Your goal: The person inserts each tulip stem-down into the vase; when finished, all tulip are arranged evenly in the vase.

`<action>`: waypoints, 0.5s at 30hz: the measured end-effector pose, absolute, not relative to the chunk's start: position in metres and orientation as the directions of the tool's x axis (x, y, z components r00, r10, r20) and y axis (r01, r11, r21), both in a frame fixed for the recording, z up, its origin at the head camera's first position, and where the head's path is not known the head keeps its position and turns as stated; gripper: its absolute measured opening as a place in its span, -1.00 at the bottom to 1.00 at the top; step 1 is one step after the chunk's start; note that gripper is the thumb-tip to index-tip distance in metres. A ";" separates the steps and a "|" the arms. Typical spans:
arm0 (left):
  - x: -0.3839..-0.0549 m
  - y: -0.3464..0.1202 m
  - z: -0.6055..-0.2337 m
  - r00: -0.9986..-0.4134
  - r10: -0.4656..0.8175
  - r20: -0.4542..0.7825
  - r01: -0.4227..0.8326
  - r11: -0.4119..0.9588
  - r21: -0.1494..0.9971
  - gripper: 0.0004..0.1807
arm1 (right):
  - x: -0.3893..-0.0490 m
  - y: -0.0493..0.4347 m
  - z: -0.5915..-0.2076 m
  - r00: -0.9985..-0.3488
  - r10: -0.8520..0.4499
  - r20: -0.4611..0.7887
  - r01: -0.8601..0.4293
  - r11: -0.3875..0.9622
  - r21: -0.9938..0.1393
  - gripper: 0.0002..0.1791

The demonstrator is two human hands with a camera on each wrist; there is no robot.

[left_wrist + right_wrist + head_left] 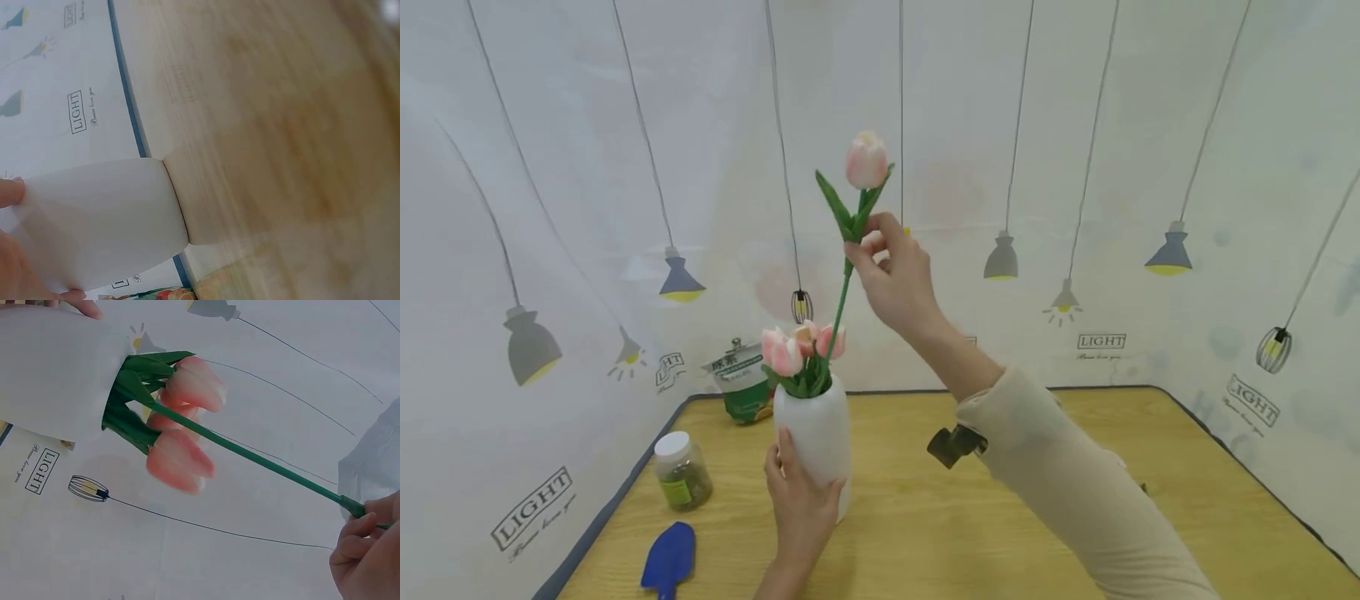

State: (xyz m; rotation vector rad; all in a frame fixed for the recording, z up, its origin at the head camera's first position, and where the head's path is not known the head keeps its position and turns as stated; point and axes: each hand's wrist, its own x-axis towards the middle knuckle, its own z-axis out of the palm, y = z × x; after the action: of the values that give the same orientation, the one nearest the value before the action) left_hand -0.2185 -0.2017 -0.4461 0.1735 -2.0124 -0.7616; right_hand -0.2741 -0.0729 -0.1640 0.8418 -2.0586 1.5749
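Observation:
A white vase stands upright on the wooden table and holds several pink tulips with green leaves. My left hand grips the vase low on its side, thumb and fingers spread around it. Above the vase, my right hand pinches one tall pink tulip by its stem, just under the leaves. In the right wrist view this tulip's green stem slants down to the vase mouth, its lower end hidden among the other leaves. The left wrist view shows the vase base on the tabletop.
Left of the vase stand a clear jar with a white lid and, behind, a green-and-white bag. A blue shovel head lies near the front left. White walls printed with lamps border the table.

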 end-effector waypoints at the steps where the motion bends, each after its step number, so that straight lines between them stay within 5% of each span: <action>1: -0.219 -0.202 -0.447 -0.543 -0.407 0.734 0.179 0.799 0.575 0.26 | -0.273 -0.073 -0.164 -0.716 -0.231 0.659 -0.697 0.191 -0.691 -0.86; 7: -0.220 -0.200 -0.448 -0.530 -0.398 0.749 0.195 0.802 0.564 0.28 | -0.268 -0.077 -0.160 -0.659 -0.257 0.707 -0.752 0.200 -0.628 -0.86; 15: -0.219 -0.199 -0.447 -0.532 -0.409 0.741 0.184 0.798 0.573 0.27 | -0.266 -0.073 -0.143 -0.596 -0.116 0.795 -0.801 0.150 -0.579 -0.86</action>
State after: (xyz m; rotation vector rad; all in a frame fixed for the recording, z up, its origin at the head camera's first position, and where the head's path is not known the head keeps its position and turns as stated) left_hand -0.2189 -0.1993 -0.4472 0.1681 -1.9984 -0.7567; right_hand -0.2665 -0.0725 -0.1427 0.8752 -1.8388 1.4879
